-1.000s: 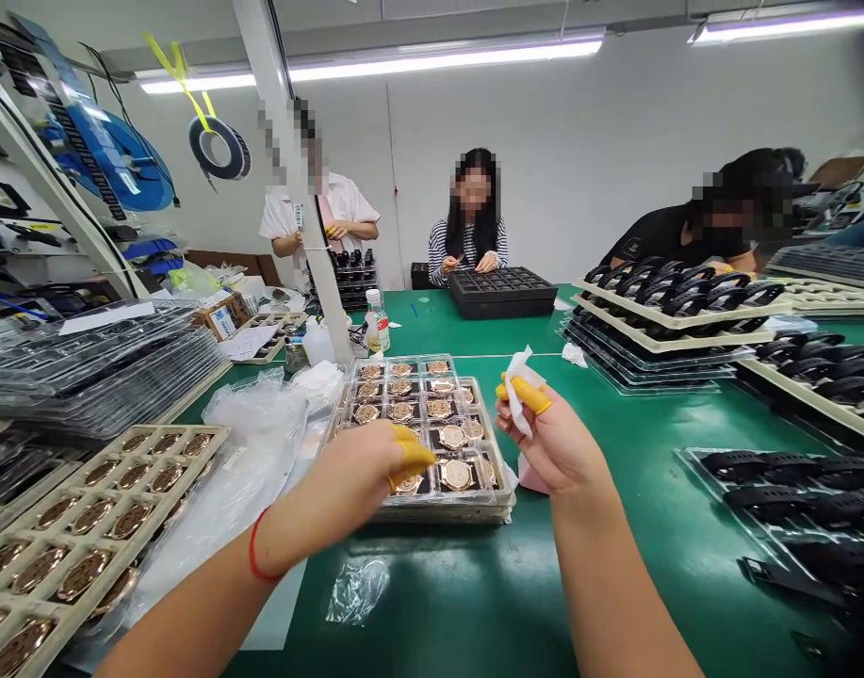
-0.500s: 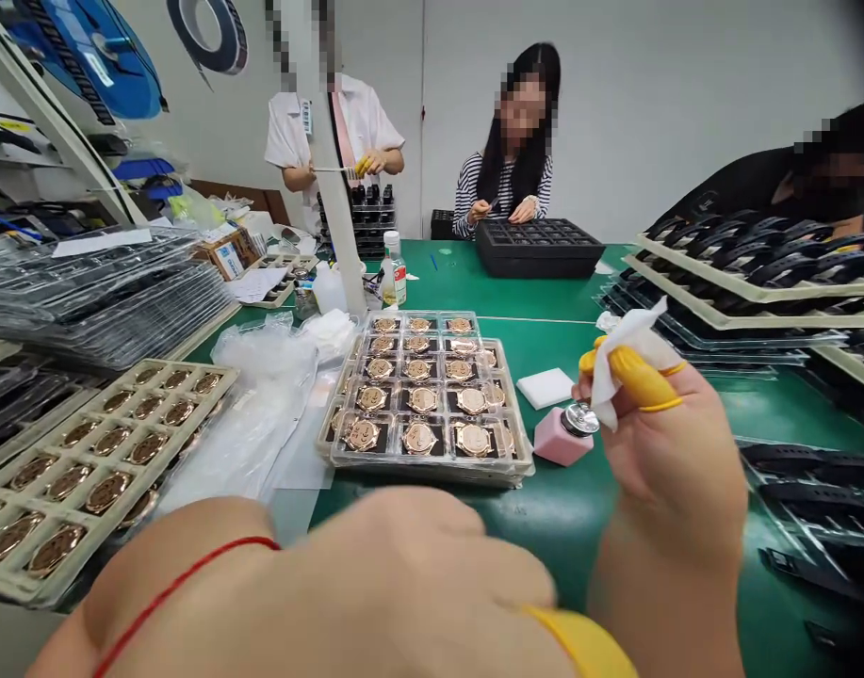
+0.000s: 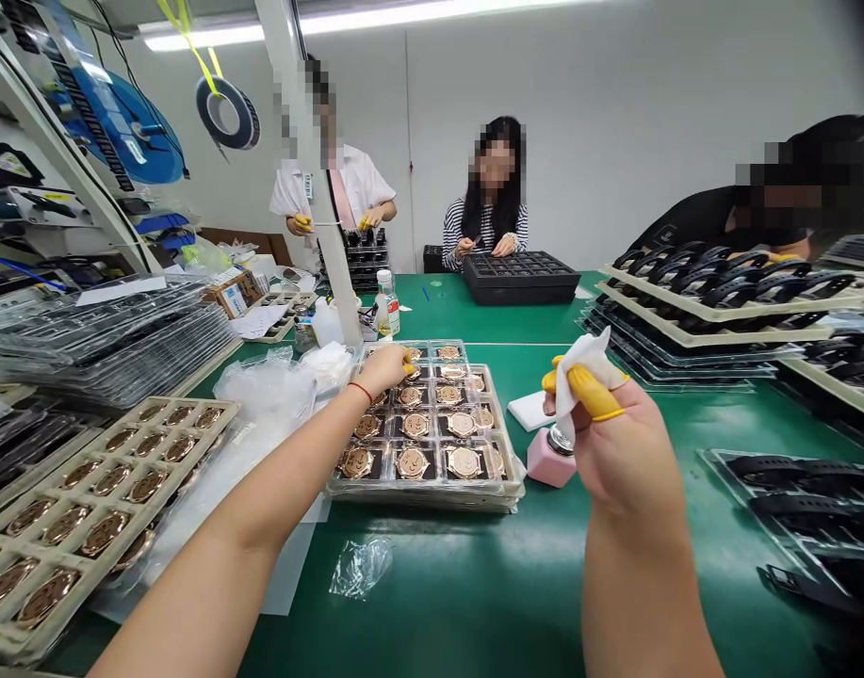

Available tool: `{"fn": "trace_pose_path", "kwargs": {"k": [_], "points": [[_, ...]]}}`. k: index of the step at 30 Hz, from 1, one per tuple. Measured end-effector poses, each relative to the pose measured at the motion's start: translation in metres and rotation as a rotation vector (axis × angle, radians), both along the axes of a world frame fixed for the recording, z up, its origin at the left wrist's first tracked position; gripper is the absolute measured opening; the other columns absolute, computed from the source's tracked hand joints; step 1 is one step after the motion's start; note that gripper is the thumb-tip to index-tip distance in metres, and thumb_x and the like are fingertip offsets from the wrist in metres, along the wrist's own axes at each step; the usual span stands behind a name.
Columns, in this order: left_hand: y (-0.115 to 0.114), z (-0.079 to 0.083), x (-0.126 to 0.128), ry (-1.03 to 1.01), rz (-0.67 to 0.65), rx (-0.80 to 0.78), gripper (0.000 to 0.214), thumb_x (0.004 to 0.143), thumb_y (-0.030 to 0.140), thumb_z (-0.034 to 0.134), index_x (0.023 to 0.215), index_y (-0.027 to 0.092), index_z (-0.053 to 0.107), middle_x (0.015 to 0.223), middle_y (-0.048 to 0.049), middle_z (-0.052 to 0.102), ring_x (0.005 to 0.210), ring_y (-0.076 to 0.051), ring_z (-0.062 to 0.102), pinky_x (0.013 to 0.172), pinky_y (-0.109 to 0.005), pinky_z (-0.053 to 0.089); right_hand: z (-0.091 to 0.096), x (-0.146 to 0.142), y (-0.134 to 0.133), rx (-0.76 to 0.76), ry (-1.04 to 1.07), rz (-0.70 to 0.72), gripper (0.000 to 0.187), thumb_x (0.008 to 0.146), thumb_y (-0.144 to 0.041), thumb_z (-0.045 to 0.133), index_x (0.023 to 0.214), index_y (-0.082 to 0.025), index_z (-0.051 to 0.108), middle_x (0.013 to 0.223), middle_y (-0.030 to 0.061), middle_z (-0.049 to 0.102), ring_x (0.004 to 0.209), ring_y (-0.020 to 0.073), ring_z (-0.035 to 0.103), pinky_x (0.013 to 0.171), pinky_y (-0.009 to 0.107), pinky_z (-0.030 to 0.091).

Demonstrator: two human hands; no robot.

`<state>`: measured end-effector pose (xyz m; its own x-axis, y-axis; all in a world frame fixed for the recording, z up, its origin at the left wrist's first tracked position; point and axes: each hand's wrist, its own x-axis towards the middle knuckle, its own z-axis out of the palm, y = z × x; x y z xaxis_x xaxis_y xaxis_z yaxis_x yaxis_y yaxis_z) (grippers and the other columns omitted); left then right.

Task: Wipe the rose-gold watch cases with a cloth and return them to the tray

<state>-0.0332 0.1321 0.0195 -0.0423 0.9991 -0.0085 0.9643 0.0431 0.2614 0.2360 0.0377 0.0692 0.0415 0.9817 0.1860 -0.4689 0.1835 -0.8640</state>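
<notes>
The left hand (image 3: 383, 371) has moved most: half a second ago it was a large blur low in the foreground, and now it reaches forward over the far left part of the clear tray (image 3: 432, 486). The view has also tipped upward, bringing the ceiling light back in, and a crumpled plastic wrapper (image 3: 361, 569) shows on the green surface (image 3: 474, 593) where the left hand blocked it.

The watch cases (image 3: 413, 461) sit in rows in the clear tray, which rests on a beige tray (image 3: 517, 482) in the middle of the surface. The left fingers, with yellow covers at the tips, are bent down at the back rows; whether they pinch a case or only touch it I cannot tell.

The right hand (image 3: 633, 447) stays raised to the right of the trays, its covered fingers closed on a white cloth (image 3: 593, 348). The cloth is well apart from the cases. Just below that hand stands a pink bottle (image 3: 550, 461) with a metal top, partly hidden by the fingers, and a white pad (image 3: 529, 411) lies behind it.

For the work in hand, the change seems to make the left hand the active one at the cases, while the right simply keeps the cloth.
</notes>
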Motion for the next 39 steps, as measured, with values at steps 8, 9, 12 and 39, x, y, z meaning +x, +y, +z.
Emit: {"fn": "trace_pose_path", "kwargs": {"k": [8, 9, 12, 39], "points": [[0.016, 0.002, -0.006, -0.015, -0.043, -0.141, 0.024, 0.09, 0.032, 0.057, 0.101, 0.012, 0.062, 0.1, -0.0052, 0.064, 0.088, -0.019, 0.063, 0.079, -0.037, 0.054, 0.001, 0.005, -0.001, 0.008, 0.02, 0.031, 0.022, 0.064, -0.034, 0.081, 0.079, -0.02, 0.071, 0.069, -0.0013, 0.062, 0.058, 0.0071, 0.053, 0.055, 0.015, 0.046], [0.015, 0.003, -0.006, -0.023, -0.051, -0.135, 0.024, 0.09, 0.032, 0.057, 0.103, 0.012, 0.061, 0.101, -0.0054, 0.064, 0.089, -0.019, 0.063, 0.079, -0.037, 0.054, 0.0, 0.005, -0.001, 0.016, 0.025, 0.039, 0.022, 0.065, -0.035, 0.08, 0.079, -0.02, 0.071, 0.069, -0.0012, 0.062, 0.059, 0.0074, 0.053, 0.055, 0.016, 0.046], [0.013, 0.002, -0.006, -0.038, -0.064, -0.101, 0.025, 0.091, 0.031, 0.057, 0.106, 0.013, 0.06, 0.105, -0.0061, 0.063, 0.093, -0.02, 0.062, 0.081, -0.038, 0.053, 0.0, 0.005, 0.0, 0.027, 0.036, 0.048, 0.023, 0.065, -0.037, 0.08, 0.079, -0.021, 0.071, 0.069, -0.0006, 0.063, 0.061, 0.0086, 0.054, 0.055, 0.017, 0.046], [0.067, 0.005, 0.055, -0.157, 0.031, 0.012, 0.026, 0.09, 0.031, 0.057, 0.109, 0.013, 0.059, 0.107, -0.0069, 0.061, 0.092, -0.019, 0.062, 0.079, -0.038, 0.053, -0.008, 0.006, 0.013, 0.078, -0.22, 0.101, 0.024, 0.072, -0.037, 0.071, 0.085, -0.018, 0.066, 0.068, -0.0009, 0.062, 0.047, 0.0079, 0.042, 0.044, 0.021, 0.031]]}}
